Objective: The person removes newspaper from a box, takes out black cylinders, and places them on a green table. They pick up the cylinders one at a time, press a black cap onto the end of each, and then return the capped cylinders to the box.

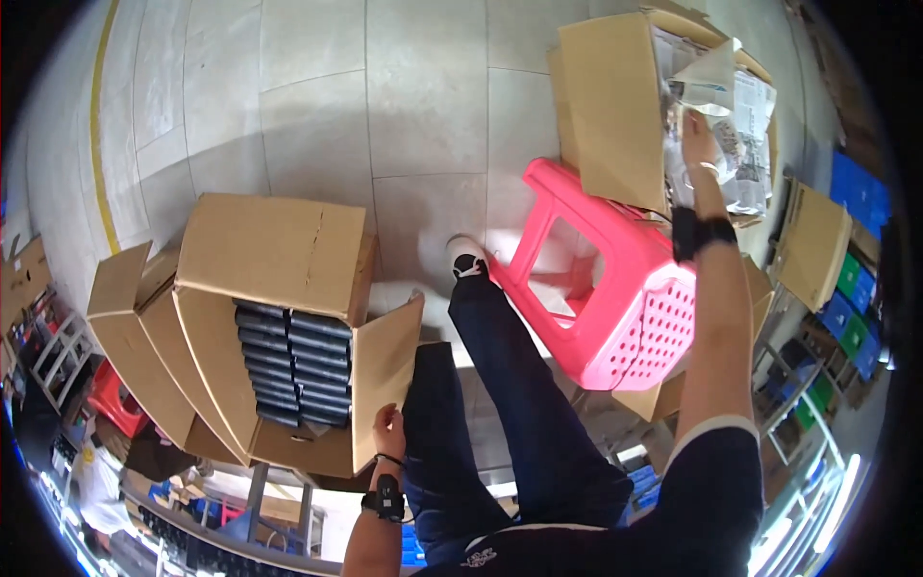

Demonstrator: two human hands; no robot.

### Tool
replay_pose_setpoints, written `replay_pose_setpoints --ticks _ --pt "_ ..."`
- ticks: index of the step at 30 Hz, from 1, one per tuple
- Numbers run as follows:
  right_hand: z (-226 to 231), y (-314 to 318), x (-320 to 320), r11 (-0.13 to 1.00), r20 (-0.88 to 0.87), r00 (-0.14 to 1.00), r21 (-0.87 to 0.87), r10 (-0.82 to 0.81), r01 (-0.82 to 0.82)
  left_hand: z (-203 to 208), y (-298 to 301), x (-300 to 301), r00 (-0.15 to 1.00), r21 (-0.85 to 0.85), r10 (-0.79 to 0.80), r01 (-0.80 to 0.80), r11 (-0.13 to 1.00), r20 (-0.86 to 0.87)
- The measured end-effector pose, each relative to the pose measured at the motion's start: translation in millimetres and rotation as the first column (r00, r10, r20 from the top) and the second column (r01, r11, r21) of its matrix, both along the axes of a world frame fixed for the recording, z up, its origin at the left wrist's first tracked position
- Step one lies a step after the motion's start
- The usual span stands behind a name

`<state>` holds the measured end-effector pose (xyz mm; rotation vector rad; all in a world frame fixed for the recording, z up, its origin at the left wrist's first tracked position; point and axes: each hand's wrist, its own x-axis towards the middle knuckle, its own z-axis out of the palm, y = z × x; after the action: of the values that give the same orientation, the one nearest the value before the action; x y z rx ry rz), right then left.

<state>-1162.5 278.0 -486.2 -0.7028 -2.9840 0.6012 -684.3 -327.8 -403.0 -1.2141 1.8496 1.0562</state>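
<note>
Two open cartons, one hand apiece: the right hand (pixel 700 144) reaches among printed paper (pixel 755 101) in the upper-right carton (pixel 615 106) — whether it grasps anything cannot be told. The left hand (pixel 388 430), fingers bent, lies at the side flap (pixel 385 370) of the left carton (pixel 269 240), its hold likewise unclear; black items (pixel 288 365) fill that carton in two columns. Lifting straight up, wrist clear of the rim, probably works best. Between the cartons, the pink stool (pixel 625 279) narrows the passage — bare floor (pixel 423 115) beyond offers freer room.
</note>
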Motion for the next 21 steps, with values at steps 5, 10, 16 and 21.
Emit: replay_pose_setpoints --ticks 5,10,16,21 --pt "50 -1 59 0.954 0.624 0.741 -0.024 0.249 -0.300 -1 15 3 0.981 0.094 0.156 -0.146 0.985 -0.115" --pt "1 9 58 0.879 0.483 0.855 -0.306 -0.188 0.366 0 10 5 0.953 0.102 0.279 -0.268 0.958 -0.116" --pt "114 -150 116 0.398 0.546 0.750 0.636 0.373 -0.661 12 -21 32 0.874 0.014 0.403 -0.415 0.910 -0.270" --pt "144 -326 166 0.709 0.377 0.766 -0.691 0.521 -0.142 -1 -47 11 0.788 0.047 0.460 -0.485 0.873 -0.411"
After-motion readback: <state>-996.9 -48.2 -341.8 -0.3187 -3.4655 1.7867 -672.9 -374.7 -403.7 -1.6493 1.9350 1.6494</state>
